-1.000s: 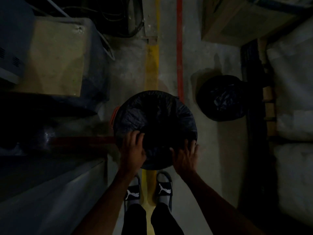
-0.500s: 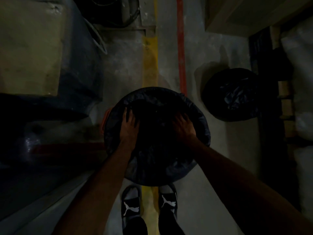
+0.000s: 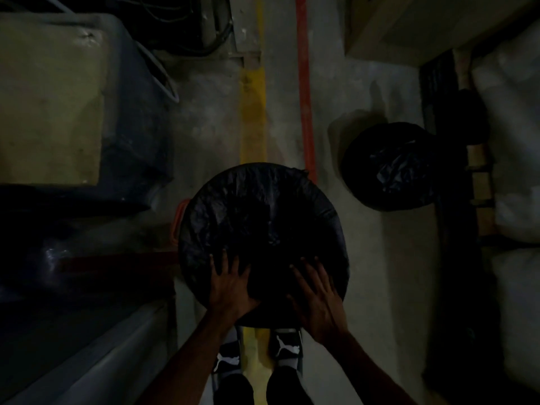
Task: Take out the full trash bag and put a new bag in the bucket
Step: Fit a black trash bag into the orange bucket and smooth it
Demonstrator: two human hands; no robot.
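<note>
1. Bucket [image 3: 178, 220], barely visible as an orange rim and handle just beyond and to the left of the left fingers, standing on the concrete floor [image 3: 380, 273] with its mouth wholly covered by black plastic.
2. New trash bag [image 3: 257, 217], stretched as a dark crinkled dome over the bucket's mouth, running from directly under both sets of fingers out well beyond them; looks draped over the rim but not yet sunk inside.
3. Full trash bag [image 3: 391, 168], bunched and sitting on the floor well beyond and to the right of the right fingers, apart from the bucket; judged already taken out.
4. Step in hand, as a judgement: seat the liner. Best done by pressing the slack down into the middle to let trapped air out, then working round the rim so the overhang is even and snug; pushing too hard near one edge could pull the opposite side off the rim.
5. Left hand [image 3: 230, 285], flat on the near-left part of the plastic, fingers [image 3: 226, 266] straight and spread, pressing rather than gripping; nothing held.
6. Right hand [image 3: 318, 296], flat on the near-right part, fingers [image 3: 306, 273] likewise extended and splayed, resting on the plastic with nothing pinched.
7. Shoes [image 3: 287, 346], just behind both hands, straddling a yellow floor line [image 3: 252, 121].
</note>
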